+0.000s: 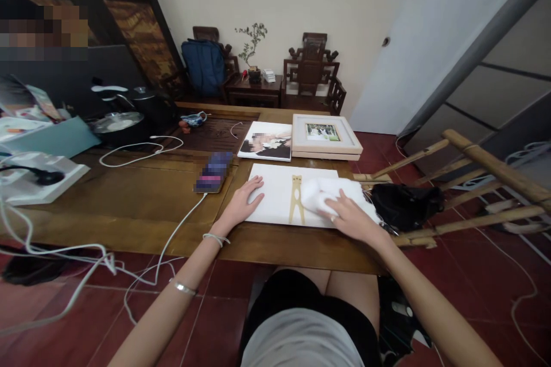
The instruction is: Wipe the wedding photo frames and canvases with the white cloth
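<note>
A white board (271,195) lies flat near the front edge of the wooden table. My left hand (246,199) rests open on its left edge, fingers stretched out. On the board's right part is a bunched, soft white cloth (316,192), with my right hand (346,215) closed on its near side; some fingertips are hidden in it. Just left of the cloth, a flat tan piece (296,198) with a small eared head and two long legs lies on the board. I cannot tell whether it is loose or fixed there.
Behind the board are a photo print (269,149) and a pale framed picture (325,136). A phone (213,172) on a white cable lies left. Further left stands a power strip (51,178). A bamboo rack (430,180) holding a black bag (407,203) adjoins the table's right side.
</note>
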The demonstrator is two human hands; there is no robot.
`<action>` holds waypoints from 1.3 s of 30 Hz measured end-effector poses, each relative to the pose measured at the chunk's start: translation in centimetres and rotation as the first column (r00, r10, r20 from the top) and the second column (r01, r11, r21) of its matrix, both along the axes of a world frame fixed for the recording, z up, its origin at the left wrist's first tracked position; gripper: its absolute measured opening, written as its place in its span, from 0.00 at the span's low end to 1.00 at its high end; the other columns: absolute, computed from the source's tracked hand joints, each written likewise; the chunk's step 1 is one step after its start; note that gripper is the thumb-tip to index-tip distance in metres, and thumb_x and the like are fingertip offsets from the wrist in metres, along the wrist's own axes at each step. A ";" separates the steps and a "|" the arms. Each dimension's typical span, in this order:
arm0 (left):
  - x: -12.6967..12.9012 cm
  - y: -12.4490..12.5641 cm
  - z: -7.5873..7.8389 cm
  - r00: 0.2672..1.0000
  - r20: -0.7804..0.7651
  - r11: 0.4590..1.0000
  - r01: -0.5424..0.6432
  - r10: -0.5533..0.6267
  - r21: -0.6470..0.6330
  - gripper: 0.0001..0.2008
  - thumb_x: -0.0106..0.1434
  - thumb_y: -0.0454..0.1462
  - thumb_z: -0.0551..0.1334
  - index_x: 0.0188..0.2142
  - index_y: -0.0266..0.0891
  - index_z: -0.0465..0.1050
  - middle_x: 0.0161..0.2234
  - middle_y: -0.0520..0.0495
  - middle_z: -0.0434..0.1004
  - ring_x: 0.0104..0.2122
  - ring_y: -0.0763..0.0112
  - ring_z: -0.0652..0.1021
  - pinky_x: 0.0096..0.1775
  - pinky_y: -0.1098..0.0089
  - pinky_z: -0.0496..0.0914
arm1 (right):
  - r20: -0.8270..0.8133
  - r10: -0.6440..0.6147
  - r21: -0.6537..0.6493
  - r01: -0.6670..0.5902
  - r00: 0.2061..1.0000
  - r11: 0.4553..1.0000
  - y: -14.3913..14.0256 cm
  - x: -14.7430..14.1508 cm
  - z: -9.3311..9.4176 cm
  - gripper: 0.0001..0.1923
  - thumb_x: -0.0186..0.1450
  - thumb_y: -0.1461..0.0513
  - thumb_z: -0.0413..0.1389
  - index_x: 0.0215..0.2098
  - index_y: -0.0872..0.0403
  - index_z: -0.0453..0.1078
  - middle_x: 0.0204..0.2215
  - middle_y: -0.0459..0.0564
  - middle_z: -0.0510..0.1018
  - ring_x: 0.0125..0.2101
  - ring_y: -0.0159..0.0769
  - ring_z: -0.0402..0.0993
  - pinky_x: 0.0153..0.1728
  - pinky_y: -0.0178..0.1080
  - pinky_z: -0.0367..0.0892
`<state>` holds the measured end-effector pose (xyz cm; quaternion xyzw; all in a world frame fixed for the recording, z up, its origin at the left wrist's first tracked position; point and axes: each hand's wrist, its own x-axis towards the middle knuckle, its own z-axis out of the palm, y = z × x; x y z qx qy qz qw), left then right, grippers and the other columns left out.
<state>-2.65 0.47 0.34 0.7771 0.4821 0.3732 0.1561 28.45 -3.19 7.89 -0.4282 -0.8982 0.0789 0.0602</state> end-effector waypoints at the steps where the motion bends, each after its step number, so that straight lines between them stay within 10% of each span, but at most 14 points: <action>1: 0.0 0.0 0.0 1.000 -0.001 1.000 0.001 -0.001 0.002 0.17 0.63 0.41 0.56 0.48 0.35 0.69 0.55 0.37 0.68 0.58 0.60 0.66 0.58 0.56 0.59 | 0.016 -0.036 0.020 0.035 0.999 0.999 1.8 -0.4 0.0 0.12 0.67 0.64 0.43 0.39 0.54 0.68 0.37 0.52 0.77 0.42 0.45 0.71 0.54 0.54 0.51; 8: 0.0 -0.1 0.0 1.000 -0.003 1.000 0.008 -0.008 0.009 0.17 0.63 0.41 0.56 0.48 0.35 0.70 0.55 0.37 0.68 0.57 0.61 0.66 0.58 0.56 0.60 | -0.015 -0.149 0.089 0.150 0.989 0.985 8.1 -2.3 -0.5 0.13 0.67 0.62 0.42 0.41 0.56 0.67 0.39 0.57 0.77 0.41 0.48 0.70 0.52 0.56 0.50; 20: 0.1 -0.2 0.1 1.000 -0.007 1.000 -0.005 0.005 0.011 0.18 0.63 0.41 0.55 0.49 0.35 0.69 0.55 0.38 0.68 0.58 0.61 0.66 0.59 0.57 0.59 | -0.055 0.076 -0.077 -0.080 0.996 0.994 -7.1 1.0 -0.2 0.12 0.55 0.72 0.47 0.33 0.54 0.67 0.55 0.59 0.67 0.59 0.45 0.56 0.60 0.56 0.39; 31: -0.8 0.5 -0.6 0.978 -0.206 0.997 0.028 -0.043 -0.075 0.28 0.66 0.45 0.49 0.62 0.35 0.52 0.64 0.40 0.51 0.63 0.60 0.52 0.61 0.54 0.50 | -0.178 -0.255 -0.008 0.258 0.950 0.966 6.0 -5.7 -1.1 0.16 0.69 0.58 0.38 0.43 0.55 0.65 0.41 0.56 0.76 0.46 0.49 0.69 0.53 0.62 0.47; 39: -0.6 0.6 -0.6 0.965 -0.258 0.998 0.026 -0.039 -0.053 0.27 0.67 0.44 0.48 0.61 0.32 0.54 0.63 0.37 0.52 0.63 0.61 0.53 0.61 0.56 0.51 | -0.094 -0.008 0.054 0.014 0.995 0.998 -1.1 -8.1 -2.3 0.19 0.57 0.70 0.48 0.46 0.56 0.68 0.53 0.61 0.68 0.62 0.49 0.44 0.57 0.63 0.35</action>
